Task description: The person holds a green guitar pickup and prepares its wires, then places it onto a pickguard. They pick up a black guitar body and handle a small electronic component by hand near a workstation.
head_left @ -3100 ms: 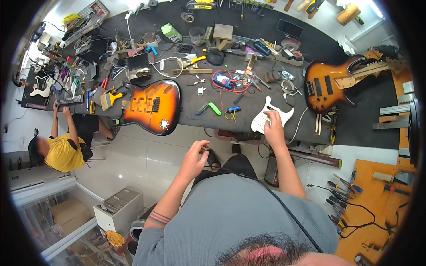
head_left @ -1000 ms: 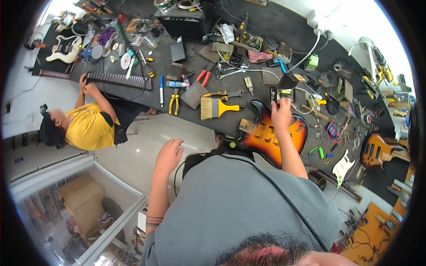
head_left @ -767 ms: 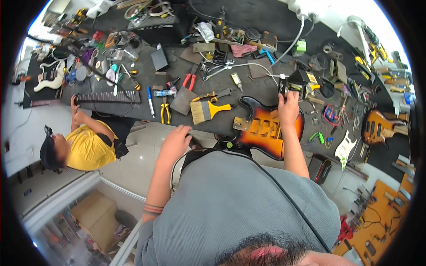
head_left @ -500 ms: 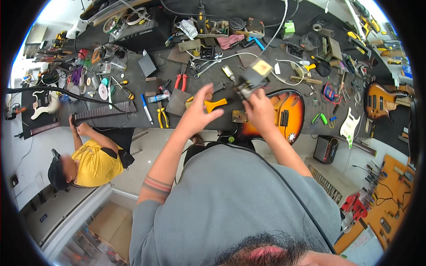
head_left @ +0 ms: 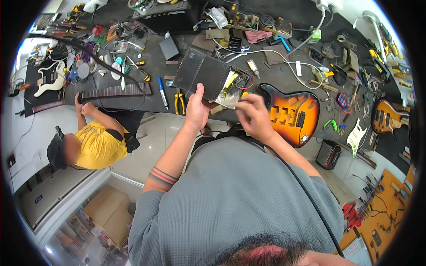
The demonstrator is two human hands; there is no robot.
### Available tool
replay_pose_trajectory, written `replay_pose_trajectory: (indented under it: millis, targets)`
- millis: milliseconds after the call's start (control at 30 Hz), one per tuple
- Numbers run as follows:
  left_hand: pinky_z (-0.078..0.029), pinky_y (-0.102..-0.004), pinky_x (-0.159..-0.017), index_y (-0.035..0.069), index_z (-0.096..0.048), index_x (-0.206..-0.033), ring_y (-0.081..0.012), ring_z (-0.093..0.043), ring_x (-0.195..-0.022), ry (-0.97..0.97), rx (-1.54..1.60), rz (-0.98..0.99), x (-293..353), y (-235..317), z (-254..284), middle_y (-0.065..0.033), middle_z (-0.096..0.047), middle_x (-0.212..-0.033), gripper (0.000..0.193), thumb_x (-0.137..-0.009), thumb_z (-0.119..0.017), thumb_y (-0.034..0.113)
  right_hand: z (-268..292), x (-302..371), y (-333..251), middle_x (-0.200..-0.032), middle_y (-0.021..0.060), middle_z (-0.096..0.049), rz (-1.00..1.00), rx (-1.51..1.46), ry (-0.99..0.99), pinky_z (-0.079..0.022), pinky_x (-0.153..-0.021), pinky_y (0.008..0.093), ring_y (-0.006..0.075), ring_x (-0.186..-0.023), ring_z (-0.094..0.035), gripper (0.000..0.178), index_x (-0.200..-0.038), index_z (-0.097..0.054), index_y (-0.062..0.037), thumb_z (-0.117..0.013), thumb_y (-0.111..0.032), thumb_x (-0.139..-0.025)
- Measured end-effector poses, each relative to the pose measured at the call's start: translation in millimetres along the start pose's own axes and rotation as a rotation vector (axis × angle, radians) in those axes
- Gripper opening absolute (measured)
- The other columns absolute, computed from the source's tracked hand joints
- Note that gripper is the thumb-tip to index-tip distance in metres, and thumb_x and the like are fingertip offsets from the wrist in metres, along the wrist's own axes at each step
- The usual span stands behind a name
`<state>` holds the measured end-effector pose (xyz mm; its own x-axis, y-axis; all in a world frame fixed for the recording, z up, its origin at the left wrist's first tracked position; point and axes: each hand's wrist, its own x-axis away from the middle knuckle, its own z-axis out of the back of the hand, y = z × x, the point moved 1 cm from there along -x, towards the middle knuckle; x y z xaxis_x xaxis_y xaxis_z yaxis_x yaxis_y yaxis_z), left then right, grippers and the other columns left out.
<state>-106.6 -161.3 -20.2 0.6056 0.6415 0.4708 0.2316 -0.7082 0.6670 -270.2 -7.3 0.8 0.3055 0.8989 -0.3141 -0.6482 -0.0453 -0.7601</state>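
A black box with its flap folded back is held up over the bench's front edge. My left hand is closed on its near side, thumb up along the black cover. Inside the box's right part lie wires and small parts, some yellow, too jumbled to name. At the box's right corner is my right hand, its fingers curled together; whatever they may pinch is hidden. Just right of that hand, a sunburst electric guitar body with bare cavities rests on the bench.
Yellow-handled pliers and a blue marker lie left of the box. A white cable loops across the bench behind. At the left, a person in a yellow shirt holds a guitar neck. A white pickguard lies at right.
The black box has moved left and nearer, from my right hand into my left, and its inside now shows. My left hand has closed on it. The whole view has shifted slightly.
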Motion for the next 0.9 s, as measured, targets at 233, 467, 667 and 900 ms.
replay_pose_trajectory:
  millis: [233,467,667,900]
  targets:
    - [-0.055,-0.0477,-0.109,-0.001,-0.066,-0.139,-0.0248,-0.069,-0.126,0.05,-0.033,-0.033,27,15,36,-0.0119,-0.072,-0.138,0.058,-0.116,-0.049,0.049,-25,-28,36,-0.139,0.0156,-0.061,-0.63,-0.659,0.069,-0.051,-0.108,0.0382,0.0255,-0.126,-0.061,0.05,-0.149,-0.057,-0.0017,-0.072,-0.008,-0.101]
    - [-0.062,-0.0445,-0.092,0.005,-0.066,-0.14,-0.0225,-0.074,-0.116,0.109,-0.062,-0.038,38,18,65,-0.0081,-0.075,-0.132,0.054,-0.114,-0.054,0.05,-22,-59,-7,-0.13,0.0102,-0.071,-0.203,-0.234,-0.043,-0.055,-0.096,0.0322,0.0186,-0.105,-0.066,0.045,-0.142,-0.065,-0.0029,-0.07,0.003,-0.098]
    - [-0.063,-0.045,-0.094,0.006,-0.063,-0.145,-0.0222,-0.072,-0.118,0.061,-0.117,-0.025,52,20,76,-0.0081,-0.073,-0.134,0.049,-0.113,-0.057,0.043,-42,-64,-47,-0.12,0.0134,-0.073,-0.103,-0.327,-0.23,-0.059,-0.092,0.0337,0.0232,-0.11,-0.075,0.033,-0.134,-0.069,0.0009,-0.065,0.006,-0.102]
    - [-0.063,-0.0458,-0.096,0.004,-0.062,-0.146,-0.0229,-0.071,-0.119,0.034,-0.118,-0.042,75,32,93,-0.0085,-0.072,-0.134,0.047,-0.111,-0.056,0.035,-58,-89,-70,-0.121,0.0082,-0.074,0.271,0.229,-0.401,-0.051,-0.102,0.0434,0.0324,-0.117,-0.067,0.032,-0.127,-0.074,-0.0077,-0.069,0.0,-0.096]
